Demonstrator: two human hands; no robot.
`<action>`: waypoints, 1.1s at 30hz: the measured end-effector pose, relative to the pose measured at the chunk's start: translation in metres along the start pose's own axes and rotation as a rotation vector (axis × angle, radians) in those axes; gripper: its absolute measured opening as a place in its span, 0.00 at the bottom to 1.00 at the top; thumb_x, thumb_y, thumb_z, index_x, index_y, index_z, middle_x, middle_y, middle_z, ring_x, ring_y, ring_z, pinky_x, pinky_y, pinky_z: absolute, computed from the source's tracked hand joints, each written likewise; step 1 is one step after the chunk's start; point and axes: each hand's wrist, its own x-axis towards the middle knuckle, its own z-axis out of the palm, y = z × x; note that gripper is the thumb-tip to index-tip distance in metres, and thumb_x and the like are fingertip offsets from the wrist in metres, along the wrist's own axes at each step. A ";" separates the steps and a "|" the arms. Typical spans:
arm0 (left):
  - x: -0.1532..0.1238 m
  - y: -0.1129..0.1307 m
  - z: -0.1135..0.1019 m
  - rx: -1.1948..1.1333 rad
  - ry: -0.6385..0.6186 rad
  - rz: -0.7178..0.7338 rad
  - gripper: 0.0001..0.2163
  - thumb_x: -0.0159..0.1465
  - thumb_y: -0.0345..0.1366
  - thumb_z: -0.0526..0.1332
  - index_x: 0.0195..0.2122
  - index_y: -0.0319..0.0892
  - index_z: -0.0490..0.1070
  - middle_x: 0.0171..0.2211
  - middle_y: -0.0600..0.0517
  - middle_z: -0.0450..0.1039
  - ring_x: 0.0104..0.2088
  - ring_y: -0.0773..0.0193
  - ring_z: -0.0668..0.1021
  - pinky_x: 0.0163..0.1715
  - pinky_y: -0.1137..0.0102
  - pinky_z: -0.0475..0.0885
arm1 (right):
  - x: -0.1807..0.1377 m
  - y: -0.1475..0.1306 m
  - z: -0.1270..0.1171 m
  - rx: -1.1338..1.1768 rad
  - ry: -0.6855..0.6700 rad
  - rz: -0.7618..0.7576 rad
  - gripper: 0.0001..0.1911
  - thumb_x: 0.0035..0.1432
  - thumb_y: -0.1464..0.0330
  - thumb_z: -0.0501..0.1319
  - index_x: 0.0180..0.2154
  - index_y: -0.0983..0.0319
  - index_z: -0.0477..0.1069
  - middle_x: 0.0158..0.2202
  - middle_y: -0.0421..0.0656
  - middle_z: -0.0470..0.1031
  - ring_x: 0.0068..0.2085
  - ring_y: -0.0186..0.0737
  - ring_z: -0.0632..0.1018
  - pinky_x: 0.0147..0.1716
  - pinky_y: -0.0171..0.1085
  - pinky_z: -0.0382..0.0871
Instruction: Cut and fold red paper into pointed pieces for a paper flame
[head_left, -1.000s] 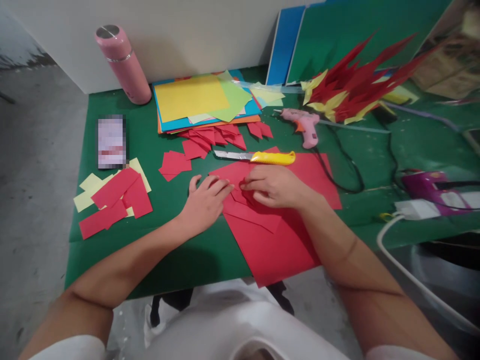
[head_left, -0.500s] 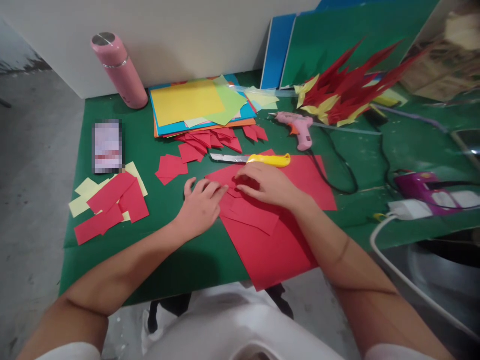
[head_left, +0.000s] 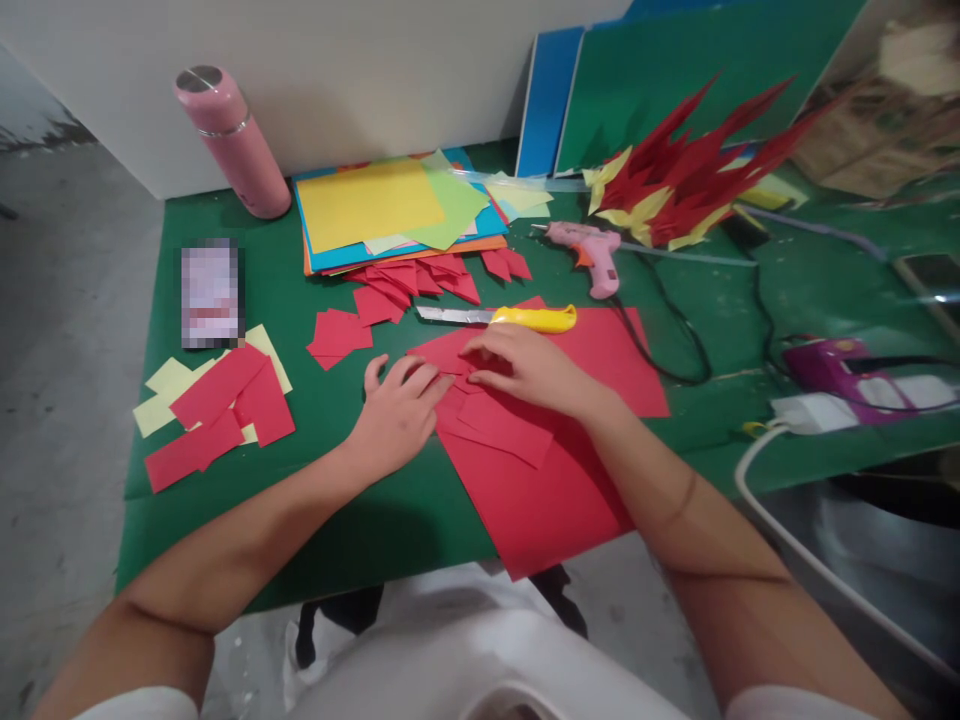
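My left hand (head_left: 397,415) rests at the left edge of a large red paper sheet (head_left: 570,510), its fingers spread and their tips touching the paper. My right hand (head_left: 529,370) is curled over the sheet, with thumb and fingers bent around a small red paper piece (head_left: 463,368); the hold is partly hidden, red against red. Below it lies a red paper strip (head_left: 510,435). A yellow-handled utility knife (head_left: 532,319) with its blade out lies just beyond my right hand. Several cut red pieces (head_left: 382,290) are scattered past my left hand.
A pink glue gun (head_left: 589,250) with a black cord lies at the right, near a red-and-yellow paper flame (head_left: 697,180). Coloured sheets (head_left: 367,205), a pink bottle (head_left: 240,150), a phone (head_left: 210,292) and paper strips (head_left: 217,390) stand or lie leftward. A purple power strip (head_left: 832,375) is far right.
The view has shifted slightly, so everything sits a little further left. Both hands keep nearly the same pose over the red paper.
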 end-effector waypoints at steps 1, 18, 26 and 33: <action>0.000 0.000 0.000 -0.003 -0.002 -0.004 0.18 0.66 0.27 0.54 0.55 0.46 0.73 0.50 0.46 0.75 0.55 0.52 0.71 0.59 0.49 0.55 | 0.000 -0.001 0.001 0.013 0.007 -0.007 0.08 0.62 0.64 0.62 0.42 0.60 0.72 0.39 0.48 0.77 0.41 0.46 0.75 0.40 0.42 0.67; 0.001 0.000 0.001 0.033 -0.017 -0.007 0.19 0.66 0.28 0.54 0.57 0.43 0.71 0.50 0.45 0.74 0.51 0.52 0.70 0.55 0.52 0.58 | 0.002 -0.012 0.012 0.221 0.088 0.245 0.10 0.59 0.61 0.63 0.36 0.61 0.77 0.29 0.42 0.76 0.30 0.37 0.73 0.29 0.36 0.63; 0.001 0.002 0.002 0.057 -0.021 -0.026 0.19 0.66 0.28 0.55 0.56 0.45 0.72 0.50 0.46 0.74 0.50 0.52 0.70 0.54 0.53 0.59 | 0.007 -0.013 0.017 0.063 0.116 0.154 0.05 0.57 0.70 0.63 0.28 0.60 0.72 0.25 0.40 0.72 0.30 0.37 0.71 0.30 0.36 0.61; 0.001 0.002 -0.001 0.070 -0.040 -0.051 0.18 0.67 0.29 0.54 0.56 0.46 0.72 0.51 0.47 0.74 0.50 0.52 0.70 0.53 0.53 0.60 | 0.002 -0.011 0.018 -0.010 0.166 0.071 0.05 0.60 0.70 0.62 0.30 0.61 0.72 0.28 0.41 0.71 0.29 0.36 0.70 0.28 0.34 0.61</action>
